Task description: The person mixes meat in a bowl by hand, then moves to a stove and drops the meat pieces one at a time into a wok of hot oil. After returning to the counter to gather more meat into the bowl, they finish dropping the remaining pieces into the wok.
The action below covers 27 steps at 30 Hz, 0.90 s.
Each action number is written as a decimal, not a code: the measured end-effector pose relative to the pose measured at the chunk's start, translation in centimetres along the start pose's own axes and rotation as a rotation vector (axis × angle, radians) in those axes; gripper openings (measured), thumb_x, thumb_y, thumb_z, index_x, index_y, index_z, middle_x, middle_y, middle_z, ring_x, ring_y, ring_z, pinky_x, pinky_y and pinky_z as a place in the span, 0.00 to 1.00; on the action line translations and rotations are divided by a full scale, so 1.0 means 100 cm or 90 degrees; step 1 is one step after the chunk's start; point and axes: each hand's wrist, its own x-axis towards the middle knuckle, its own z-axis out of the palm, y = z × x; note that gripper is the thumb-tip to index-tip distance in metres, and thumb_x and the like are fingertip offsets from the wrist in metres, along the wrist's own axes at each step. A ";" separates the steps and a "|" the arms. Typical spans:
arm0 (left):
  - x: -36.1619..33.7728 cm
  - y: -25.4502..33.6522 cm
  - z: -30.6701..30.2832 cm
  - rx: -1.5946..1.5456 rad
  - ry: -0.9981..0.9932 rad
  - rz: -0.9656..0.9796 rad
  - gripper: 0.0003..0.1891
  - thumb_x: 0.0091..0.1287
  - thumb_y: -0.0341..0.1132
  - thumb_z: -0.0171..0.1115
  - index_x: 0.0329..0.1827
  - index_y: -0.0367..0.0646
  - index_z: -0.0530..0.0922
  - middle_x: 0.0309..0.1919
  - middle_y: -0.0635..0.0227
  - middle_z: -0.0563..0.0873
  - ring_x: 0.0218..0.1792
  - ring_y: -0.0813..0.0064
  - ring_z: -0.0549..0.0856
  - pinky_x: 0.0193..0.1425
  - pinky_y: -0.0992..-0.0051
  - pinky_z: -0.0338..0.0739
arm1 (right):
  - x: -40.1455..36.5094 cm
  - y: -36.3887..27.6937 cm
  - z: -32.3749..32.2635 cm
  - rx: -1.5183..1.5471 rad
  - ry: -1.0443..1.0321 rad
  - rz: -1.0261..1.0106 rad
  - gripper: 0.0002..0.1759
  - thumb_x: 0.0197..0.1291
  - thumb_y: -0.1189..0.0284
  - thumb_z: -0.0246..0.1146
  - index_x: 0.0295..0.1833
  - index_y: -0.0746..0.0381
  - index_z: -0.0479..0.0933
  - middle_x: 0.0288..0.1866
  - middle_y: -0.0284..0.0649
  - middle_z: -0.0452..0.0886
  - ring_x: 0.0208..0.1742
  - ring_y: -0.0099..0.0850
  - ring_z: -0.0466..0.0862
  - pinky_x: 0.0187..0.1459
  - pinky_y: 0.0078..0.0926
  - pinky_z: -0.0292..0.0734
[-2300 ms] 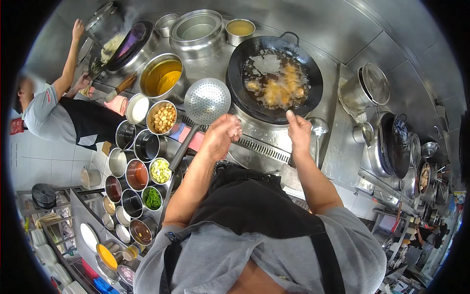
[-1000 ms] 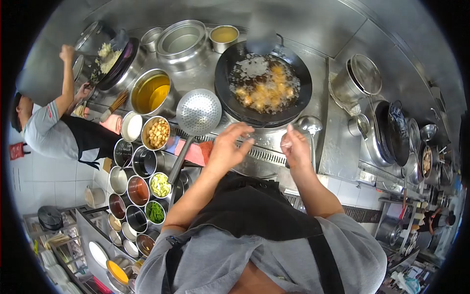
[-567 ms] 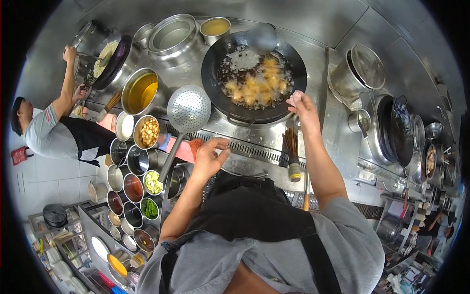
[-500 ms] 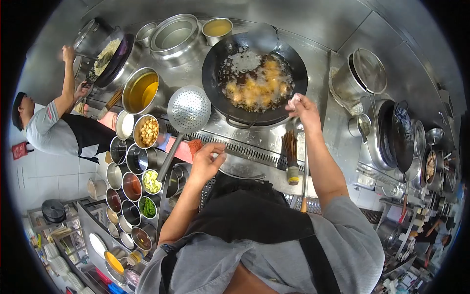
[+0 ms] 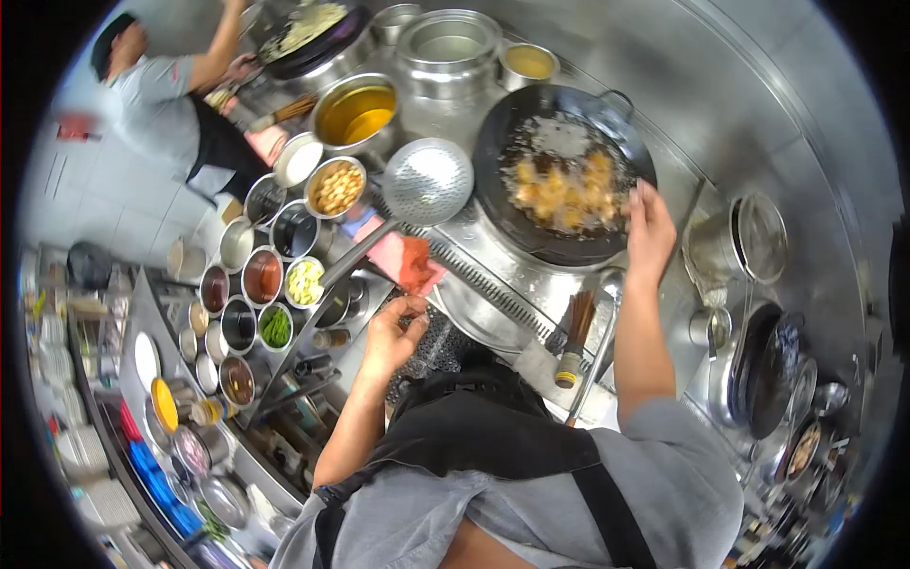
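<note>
A black wok (image 5: 493,204) holds bubbling oil with golden-brown frying pieces (image 5: 564,194) and a patch of pale foam. My right hand (image 5: 652,228) is at the wok's right rim, fingertips pinched together; blur hides what is between them. Lower down and to the left, my left hand (image 5: 393,337) hangs in front of the apron with loosely curled fingers apart and nothing visible in them. Just above it lies a red cloth (image 5: 415,266) on the counter edge. A perforated skimmer (image 5: 428,182) rests across pots to the left of the wok.
Left of me stand several metal pots, including one of yellow oil (image 5: 327,123), one of garlic-like pieces (image 5: 338,188) and one of chopped greens (image 5: 275,327). A bamboo brush (image 5: 575,337) and a long-handled ladle (image 5: 597,351) lie at front right. A co-worker (image 5: 166,104) works at another wok.
The view has turned, shifting the wok rightward. The pale, raw-looking piece seen in my right hand is no longer distinguishable; that hand is now closer against the wok's rim. My left hand stays low.
</note>
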 end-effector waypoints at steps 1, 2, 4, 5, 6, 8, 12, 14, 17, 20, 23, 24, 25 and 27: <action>-0.006 -0.002 -0.006 -0.007 0.028 -0.005 0.12 0.58 0.26 0.65 0.46 0.37 0.81 0.37 0.64 0.86 0.38 0.74 0.85 0.38 0.76 0.77 | -0.030 -0.021 0.004 0.009 -0.051 0.061 0.14 0.64 0.77 0.59 0.55 0.67 0.77 0.40 0.36 0.83 0.32 0.19 0.80 0.35 0.17 0.75; -0.014 -0.004 -0.013 0.003 0.041 0.040 0.12 0.59 0.27 0.64 0.46 0.37 0.81 0.37 0.62 0.86 0.39 0.70 0.85 0.41 0.73 0.78 | -0.065 -0.034 0.011 0.054 -0.116 0.038 0.13 0.64 0.79 0.59 0.54 0.68 0.78 0.38 0.38 0.83 0.30 0.19 0.79 0.30 0.15 0.74; -0.037 -0.010 -0.033 0.059 0.084 0.090 0.13 0.59 0.28 0.64 0.47 0.38 0.80 0.41 0.59 0.86 0.42 0.67 0.85 0.46 0.71 0.79 | -0.140 -0.041 0.036 0.139 -0.248 -0.003 0.14 0.61 0.82 0.61 0.53 0.70 0.78 0.34 0.41 0.83 0.27 0.21 0.79 0.30 0.18 0.75; -0.052 -0.011 -0.045 0.101 0.106 0.088 0.13 0.60 0.28 0.63 0.48 0.38 0.80 0.44 0.59 0.85 0.44 0.67 0.85 0.49 0.71 0.80 | -0.176 -0.053 0.049 0.105 -0.323 -0.028 0.14 0.61 0.82 0.61 0.53 0.70 0.78 0.34 0.41 0.83 0.26 0.21 0.78 0.30 0.18 0.75; -0.072 -0.011 -0.060 0.088 0.138 0.109 0.13 0.59 0.31 0.63 0.48 0.39 0.81 0.45 0.56 0.84 0.47 0.60 0.84 0.52 0.66 0.79 | -0.208 -0.061 0.061 0.098 -0.444 -0.016 0.15 0.61 0.81 0.61 0.54 0.69 0.78 0.34 0.41 0.83 0.26 0.21 0.78 0.29 0.18 0.75; -0.108 -0.015 -0.088 0.100 0.212 0.142 0.13 0.57 0.30 0.62 0.46 0.39 0.81 0.42 0.55 0.85 0.45 0.57 0.84 0.52 0.63 0.79 | -0.253 -0.066 0.096 0.059 -0.599 0.003 0.15 0.61 0.80 0.61 0.54 0.68 0.78 0.36 0.41 0.82 0.26 0.20 0.78 0.27 0.16 0.73; -0.194 -0.061 -0.138 0.029 0.369 0.094 0.13 0.54 0.29 0.62 0.44 0.40 0.81 0.36 0.56 0.84 0.41 0.58 0.85 0.46 0.63 0.80 | -0.325 -0.092 0.140 0.085 -0.805 -0.018 0.18 0.64 0.77 0.60 0.59 0.68 0.74 0.37 0.39 0.82 0.23 0.18 0.76 0.20 0.10 0.62; -0.235 -0.083 -0.152 0.025 0.460 0.083 0.13 0.54 0.28 0.62 0.43 0.40 0.80 0.34 0.58 0.83 0.38 0.59 0.85 0.43 0.64 0.80 | -0.338 -0.092 0.156 0.078 -0.880 -0.030 0.18 0.65 0.75 0.60 0.59 0.66 0.74 0.37 0.39 0.81 0.23 0.18 0.77 0.19 0.10 0.62; -0.310 -0.132 -0.180 0.042 0.598 -0.008 0.13 0.54 0.27 0.61 0.43 0.41 0.80 0.35 0.57 0.83 0.38 0.58 0.84 0.45 0.64 0.79 | -0.383 -0.100 0.186 0.015 -0.970 -0.039 0.18 0.65 0.73 0.60 0.59 0.66 0.74 0.36 0.39 0.81 0.23 0.18 0.77 0.19 0.10 0.62; -0.403 -0.165 -0.201 0.045 0.789 -0.116 0.13 0.55 0.29 0.61 0.44 0.42 0.81 0.40 0.58 0.85 0.42 0.59 0.85 0.49 0.65 0.79 | -0.441 -0.108 0.205 -0.005 -1.062 -0.041 0.18 0.65 0.72 0.61 0.58 0.66 0.74 0.35 0.38 0.81 0.23 0.18 0.77 0.19 0.10 0.62; -0.520 -0.180 -0.222 -0.021 1.064 -0.348 0.14 0.62 0.37 0.61 0.50 0.42 0.80 0.42 0.58 0.85 0.42 0.66 0.85 0.48 0.69 0.78 | -0.498 -0.116 0.218 -0.005 -1.141 -0.074 0.16 0.64 0.73 0.61 0.56 0.67 0.76 0.32 0.37 0.81 0.23 0.17 0.77 0.19 0.11 0.62; -0.561 -0.208 -0.223 0.066 1.216 -0.417 0.16 0.62 0.38 0.62 0.51 0.42 0.79 0.36 0.59 0.85 0.37 0.65 0.84 0.43 0.68 0.77 | -0.515 -0.123 0.220 -0.002 -1.164 -0.082 0.16 0.64 0.73 0.61 0.56 0.66 0.76 0.32 0.37 0.81 0.23 0.18 0.77 0.19 0.12 0.62; -0.607 -0.214 -0.222 -0.020 1.354 -0.443 0.18 0.62 0.38 0.62 0.53 0.38 0.78 0.35 0.57 0.85 0.39 0.62 0.84 0.45 0.66 0.77 | -0.529 -0.130 0.221 0.000 -1.183 -0.091 0.16 0.63 0.73 0.61 0.56 0.66 0.76 0.32 0.37 0.81 0.23 0.18 0.77 0.19 0.12 0.62; -0.719 -0.288 -0.195 0.361 1.467 -0.625 0.22 0.60 0.36 0.61 0.54 0.29 0.75 0.45 0.45 0.83 0.47 0.53 0.83 0.54 0.60 0.75 | -0.550 -0.144 0.226 -0.006 -1.209 -0.107 0.16 0.63 0.73 0.62 0.56 0.66 0.76 0.32 0.36 0.81 0.23 0.18 0.77 0.19 0.12 0.62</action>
